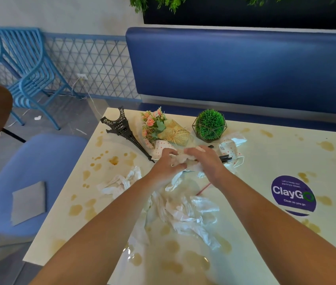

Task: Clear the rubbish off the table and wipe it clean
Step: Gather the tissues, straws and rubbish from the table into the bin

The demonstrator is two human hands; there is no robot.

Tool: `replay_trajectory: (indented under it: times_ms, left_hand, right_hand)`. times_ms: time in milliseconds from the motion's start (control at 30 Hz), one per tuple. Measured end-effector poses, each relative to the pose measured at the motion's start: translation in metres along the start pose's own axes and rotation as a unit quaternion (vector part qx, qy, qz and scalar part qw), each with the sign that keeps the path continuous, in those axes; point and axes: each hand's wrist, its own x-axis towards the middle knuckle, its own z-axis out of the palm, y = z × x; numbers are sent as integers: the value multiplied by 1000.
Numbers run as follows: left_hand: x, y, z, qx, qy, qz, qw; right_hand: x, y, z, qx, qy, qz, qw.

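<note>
- Two hands at work mid-worktop (pixel 266 153): left hand (pixel 166 164) and right hand (pixel 206 161) both curl round one crumpled wad (pixel 180 159) of tissue, pressing it together between them; each grip is closed on that wad.
- Rubbish not yet gathered: tissue clump (pixel 119 183) to the left of the forearms; clear plastic wrap (pixel 191 212) nearer the viewer, between the forearms; dotted paper cups (pixel 230 150), crushed, just beyond the right hand; black chopsticks (pixel 224 158) beside them; thin red straw (pixel 203 189), partly under the right wrist.
- Stains (pixel 113 160): brown splashes across most of the surface, left, right and near edge alike. None looks wiped.
- Wiping gear: grey cloth (pixel 29 202) lies on the blue seat (pixel 45 153), off the worktop, untouched.
- Ornaments to stay, by my reading: tower model (pixel 121 128), bouquet (pixel 163 128), green ball plant (pixel 210 124), purple sticker (pixel 293 193).
- Progress, judged: early. Gathering is under way; most litter remains, and wiping has not begun.
</note>
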Motion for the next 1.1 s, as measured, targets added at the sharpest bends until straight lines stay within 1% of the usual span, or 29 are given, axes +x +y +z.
replay_trajectory:
  times_ms: [67, 133, 267, 433, 533, 600, 667, 767, 833, 933, 1033, 1100]
  left_hand:
    - [-1, 3, 4, -60, -18, 29, 998]
    - [1, 7, 7, -106, -38, 37, 993]
    - [6, 17, 9, -170, -28, -37, 984]
    - [16, 31, 12, -230, -40, -61, 970]
    - [19, 40, 16, -261, -52, -58, 962]
    - [21, 43, 18, -252, -39, -50, 966]
    - [23, 45, 19, -247, -29, -50, 967]
    - [26, 47, 19, -257, -50, -51, 964]
    - [25, 50, 21, -233, -57, -48, 970]
    - [23, 60, 27, -218, -55, -50, 973]
    - [13, 71, 38, -144, -81, -45, 985]
    - [7, 71, 49, -117, -128, -15, 985]
  right_hand:
    - [-1, 1, -1, -14, 11, -15, 1000]
    - [0, 1, -3, -12, 20, -25, 999]
    - [0, 2, -9, -22, 42, -26, 999]
    - [-1, 9, -14, 54, 44, -1, 998]
    - [-1, 12, -20, 106, 21, 2, 994]
    - [-5, 11, -21, 122, 5, -7, 993]
    - [-9, 11, -23, 114, 0, -11, 993]
    - [-11, 12, -28, 86, 0, -10, 996]
    - [-9, 12, -35, 54, 21, 0, 998]
    - [-10, 9, -47, 11, 75, -1, 997]
    - [-16, 6, -63, 52, 109, -22, 992]
    - [-22, 1, -72, 93, 113, -42, 988]
